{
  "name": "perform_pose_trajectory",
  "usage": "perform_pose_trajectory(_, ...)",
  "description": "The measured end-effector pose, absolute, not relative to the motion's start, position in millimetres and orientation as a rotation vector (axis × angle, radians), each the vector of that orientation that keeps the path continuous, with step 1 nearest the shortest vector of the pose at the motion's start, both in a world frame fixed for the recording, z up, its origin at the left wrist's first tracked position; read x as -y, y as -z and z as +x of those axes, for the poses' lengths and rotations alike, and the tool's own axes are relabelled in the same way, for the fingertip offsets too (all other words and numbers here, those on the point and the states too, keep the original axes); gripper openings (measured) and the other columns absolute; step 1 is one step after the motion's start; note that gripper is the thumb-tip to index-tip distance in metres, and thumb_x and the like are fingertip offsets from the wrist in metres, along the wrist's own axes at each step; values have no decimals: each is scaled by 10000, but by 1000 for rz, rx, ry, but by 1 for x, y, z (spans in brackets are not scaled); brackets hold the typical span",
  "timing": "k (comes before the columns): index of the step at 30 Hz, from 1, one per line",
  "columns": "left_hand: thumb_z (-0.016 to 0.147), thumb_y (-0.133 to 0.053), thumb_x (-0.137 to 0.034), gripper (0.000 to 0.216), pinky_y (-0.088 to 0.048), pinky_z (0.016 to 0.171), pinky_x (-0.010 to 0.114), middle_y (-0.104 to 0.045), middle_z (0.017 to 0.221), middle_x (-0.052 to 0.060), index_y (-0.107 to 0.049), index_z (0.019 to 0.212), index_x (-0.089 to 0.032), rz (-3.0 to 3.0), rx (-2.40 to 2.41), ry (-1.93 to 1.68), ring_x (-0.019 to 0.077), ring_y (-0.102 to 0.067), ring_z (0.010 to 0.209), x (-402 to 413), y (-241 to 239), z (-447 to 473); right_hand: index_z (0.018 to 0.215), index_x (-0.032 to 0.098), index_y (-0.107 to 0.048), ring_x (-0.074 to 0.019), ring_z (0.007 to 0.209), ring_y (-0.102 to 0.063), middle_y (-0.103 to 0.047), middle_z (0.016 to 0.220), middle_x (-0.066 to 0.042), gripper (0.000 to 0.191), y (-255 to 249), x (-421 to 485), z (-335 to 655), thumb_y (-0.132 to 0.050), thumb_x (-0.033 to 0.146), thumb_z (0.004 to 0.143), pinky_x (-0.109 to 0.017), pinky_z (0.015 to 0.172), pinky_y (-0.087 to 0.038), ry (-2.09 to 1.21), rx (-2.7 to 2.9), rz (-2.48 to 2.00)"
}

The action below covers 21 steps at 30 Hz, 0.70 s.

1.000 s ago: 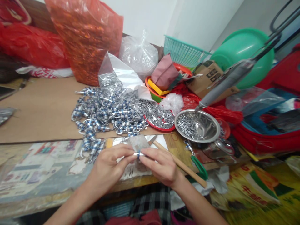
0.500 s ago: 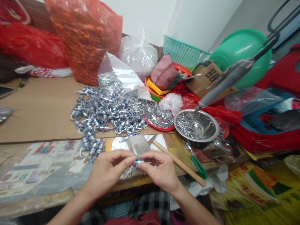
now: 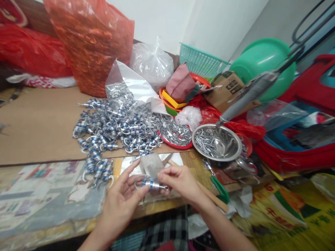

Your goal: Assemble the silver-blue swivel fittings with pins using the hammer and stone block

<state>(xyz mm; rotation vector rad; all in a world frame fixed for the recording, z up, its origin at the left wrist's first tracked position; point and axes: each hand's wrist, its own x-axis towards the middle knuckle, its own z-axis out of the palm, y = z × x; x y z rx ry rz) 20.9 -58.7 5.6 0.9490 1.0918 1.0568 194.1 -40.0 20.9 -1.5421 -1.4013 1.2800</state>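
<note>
The right hand (image 3: 181, 183) has its grip closed on a small metal clasp (image 3: 151, 183) with blue bands, thumb and forefinger pinching the end that carries a little eyelet. The left hand (image 3: 121, 202) has its grip loosely open, forefinger stretched upward, with thumb and fingertips against the clasp's ring end. The clasp lies level between the two hands, just above the near edge of the counter (image 3: 39, 122) and over a small clear bag (image 3: 153, 164).

Behind it sits a heap of like clasps (image 3: 115, 129), spilling from a clear plastic bag (image 3: 131, 87). To the right stands a steel bowl (image 3: 230, 153) of thin metal pins.

A printed sheet (image 3: 39, 188) covers the counter at left, its lettering too blurred to read. The cardboard box (image 3: 230, 89) bears dark printed marks that cannot be made out. The yellow sack (image 3: 288, 212) at lower right carries red Chinese characters, also too blurred to read.
</note>
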Motion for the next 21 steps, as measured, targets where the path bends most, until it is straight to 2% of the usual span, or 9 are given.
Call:
perform_pose_trajectory(1, 636, -677, -282, 697, -484, 813, 295, -656, 854, 32, -369, 1257, -207, 942, -1097, -1051, 191, -607, 896, 56, -4, 20, 822, 136, -648, -123, 519, -589, -646, 618, -32, 267, -22, 25, 204, -522, 367, 778, -239, 510, -473, -1016, 1558, -1652)
perform_pose_trajectory(3, 637, -678, -280, 731, -490, 788, 301, -637, 823, 24, -323, 1273, -216, 929, -1089, -1023, 187, -607, 859, 50, -3, 18, 963, 184, -628, -141, 831, -601, -651, 929, -57, 256, -22, -9, 226, -420, 284, 853, -254, 740, -456, -253, 1841, -1897)
perform_pose_trajectory(4, 646, -671, -279, 737, -497, 767, 304, -629, 804, 18, -298, 1280, -222, 925, -1072, -1000, 184, -609, 830, 47, -3, 17, 1006, 178, -616, -167, 951, -562, -618, 1030, -79, 250, -21, -26, 237, -432, 228, 844, -278, 819, -418, -157, 1865, -1956)
perform_pose_trajectory(5, 659, -660, -276, 735, -502, 745, 306, -622, 788, 13, -278, 1285, -228, 926, -1051, -978, 181, -610, 803, 44, -3, 16, 996, 174, -626, -195, 983, -546, -612, 1042, -93, 236, -18, -43, 247, -479, 195, 812, -293, 831, -405, -121, 1889, -1995)
perform_pose_trajectory(9, 693, -626, -251, 714, -503, 678, 307, -589, 751, 0, -234, 1290, -238, 1008, -970, -874, 175, -606, 720, 33, -8, 13, 833, 180, -685, -239, 888, -583, -652, 887, -105, 172, -1, -85, 264, -534, 154, 752, -306, 750, -416, -84, 1975, -2112)
perform_pose_trajectory(15, 663, -644, -219, 793, -495, 539, 289, -558, 674, -18, -181, 1306, -191, 1017, -911, -769, 158, -574, 598, 14, -11, 9, 916, 194, -667, -211, 922, -558, -641, 918, -87, 240, 8, -93, 275, -481, 126, 781, -284, 788, -386, -8, 1971, -2109)
perform_pose_trajectory(21, 645, -660, -215, 816, -497, 546, 307, -561, 711, -3, -184, 1307, -203, 1012, -887, -776, 172, -582, 621, 10, -9, 8, 890, 153, -657, -192, 912, -561, -640, 935, -85, 222, -3, -76, 283, -460, 124, 793, -288, 809, -394, -35, 1874, -1995)
